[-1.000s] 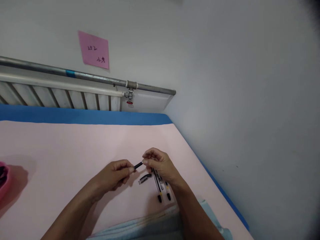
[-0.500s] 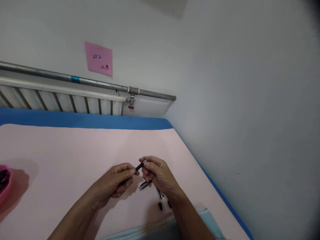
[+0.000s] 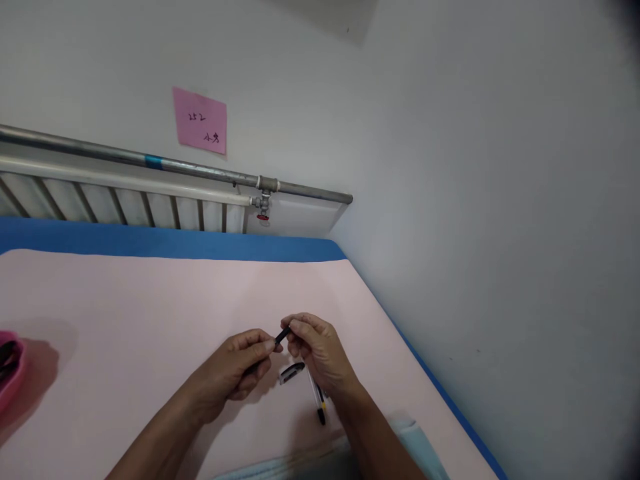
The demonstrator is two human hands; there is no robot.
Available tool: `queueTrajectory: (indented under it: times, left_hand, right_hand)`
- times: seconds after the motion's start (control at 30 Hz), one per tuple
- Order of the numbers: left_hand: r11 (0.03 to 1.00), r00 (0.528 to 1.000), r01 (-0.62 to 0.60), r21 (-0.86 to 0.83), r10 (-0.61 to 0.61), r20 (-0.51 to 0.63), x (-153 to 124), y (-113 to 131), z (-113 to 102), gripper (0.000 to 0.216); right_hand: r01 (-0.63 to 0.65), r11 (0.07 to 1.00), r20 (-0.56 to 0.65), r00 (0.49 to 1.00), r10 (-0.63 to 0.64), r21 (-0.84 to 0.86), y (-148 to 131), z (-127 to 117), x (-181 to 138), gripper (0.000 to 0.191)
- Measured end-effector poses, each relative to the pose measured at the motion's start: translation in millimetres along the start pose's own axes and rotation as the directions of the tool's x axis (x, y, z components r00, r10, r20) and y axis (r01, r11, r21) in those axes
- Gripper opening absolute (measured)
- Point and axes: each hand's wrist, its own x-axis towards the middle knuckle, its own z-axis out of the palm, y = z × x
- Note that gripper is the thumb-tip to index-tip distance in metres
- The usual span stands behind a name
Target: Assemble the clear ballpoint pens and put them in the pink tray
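Between my two hands is a slim black pen [image 3: 283, 335], tilted up to the right. My left hand [image 3: 244, 363] is closed round its lower body, and part of the barrel is hidden in the palm. At the upper end, my right hand [image 3: 316, 347] pinches the tip between thumb and fingers, covering it. A pen cap [image 3: 291, 373] with a clear end and dark clip lies on the pink surface just below the hands. Beside it, partly under my right wrist, lies a clear-barrelled pen [image 3: 317, 399] with a black end and a bit of yellow.
A pink container [image 3: 14, 377] with dark items stands at the left edge. A light blue cloth [image 3: 415, 440] lies at the near edge. The pink mat [image 3: 150, 300] has a blue border [image 3: 175, 245]; behind it are a radiator [image 3: 190, 213] and pipe [image 3: 215, 171]. A wall rises at the right.
My right fingers have shifted slightly on the pen's upper end, where a pale tip showed before and now only black shows. The camera view has moved slightly.
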Motion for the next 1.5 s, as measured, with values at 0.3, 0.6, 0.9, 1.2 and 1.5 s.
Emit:
queueTrajectory:
  times: [0.3,0.6,0.9,1.2,1.5]
  left_hand:
    - [1.0,1.0,0.014,-0.019,-0.014,-0.009,0.2,0.6,1.1,0.027]
    - [1.0,1.0,0.014,0.01,-0.014,-0.012,-0.2,-1.0,2.8,0.024]
    - [1.0,1.0,0.002,-0.018,-0.002,-0.004,0.4,0.7,2.5,0.026]
    - [1.0,1.0,0.007,-0.008,-0.007,-0.021,-1.7,0.6,4.9,0.027]
    - [1.0,0.999,0.026,0.016,-0.025,-0.036,-1.1,3.2,6.0,0.028]
  right_hand:
    - [-0.002,1.0,0.015,1.0,0.002,0.003,-0.5,1.0,-1.2,0.023]
    - [0.007,0.994,-0.096,0.995,-0.017,-0.11,2.1,3.7,0.2,0.019]
    - [0.038,0.996,-0.079,0.996,-0.044,-0.079,-1.1,1.6,-1.2,0.014]
    - [0.025,0.997,-0.018,0.999,-0.026,-0.072,-2.5,1.3,-1.5,0.015]
    - [-0.001,0.998,-0.003,1.0,0.001,-0.056,-4.9,-1.0,-1.1,0.018]
